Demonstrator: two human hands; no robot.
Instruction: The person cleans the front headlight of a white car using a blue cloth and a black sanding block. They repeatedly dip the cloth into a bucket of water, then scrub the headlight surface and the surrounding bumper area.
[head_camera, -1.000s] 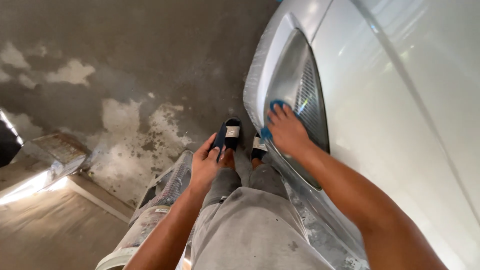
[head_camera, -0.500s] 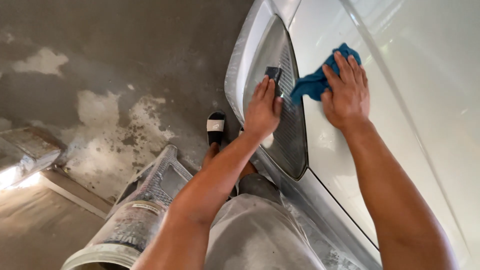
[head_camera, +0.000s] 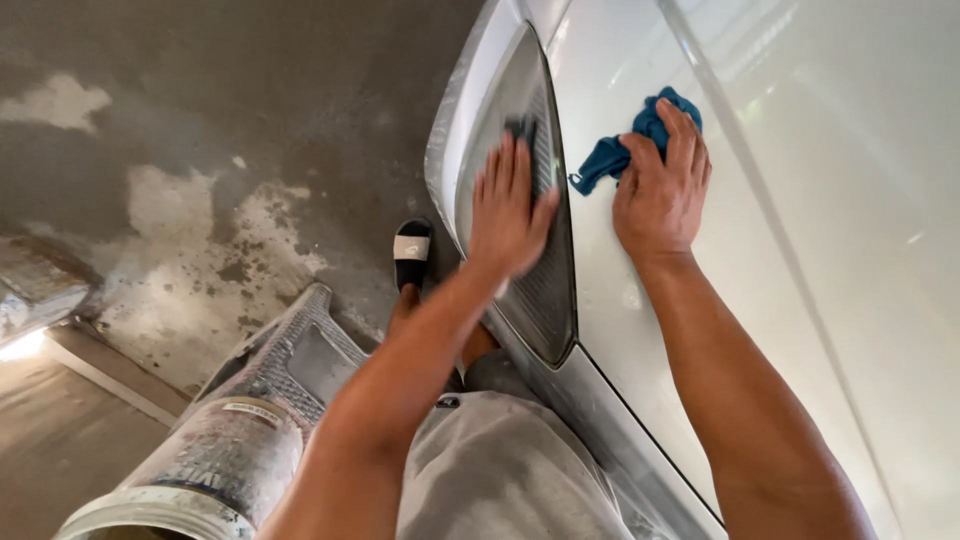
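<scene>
My left hand (head_camera: 510, 205) lies flat and blurred on the dark headlight lens (head_camera: 545, 290) of a white car. A small dark pad (head_camera: 521, 127) sits pinned under its fingertips. My right hand (head_camera: 660, 190) rests on the white body panel (head_camera: 800, 300) just right of the lens. Its spread fingers press a crumpled blue cloth (head_camera: 625, 145) against the paint. Most of the cloth sticks out to the left of and above the fingers.
A paint-stained bucket (head_camera: 190, 470) and a grid-patterned tray (head_camera: 295, 355) stand on the blotchy concrete floor (head_camera: 200, 150) at lower left. My foot in a black sandal (head_camera: 412, 250) is beside the car's front. Grey shorts (head_camera: 500, 470) fill the bottom middle.
A second ago my right hand wiped the lens and my left hung by my leg. Half a second ago both were up on the car. My left hand has since slid along the lens with the pad.
</scene>
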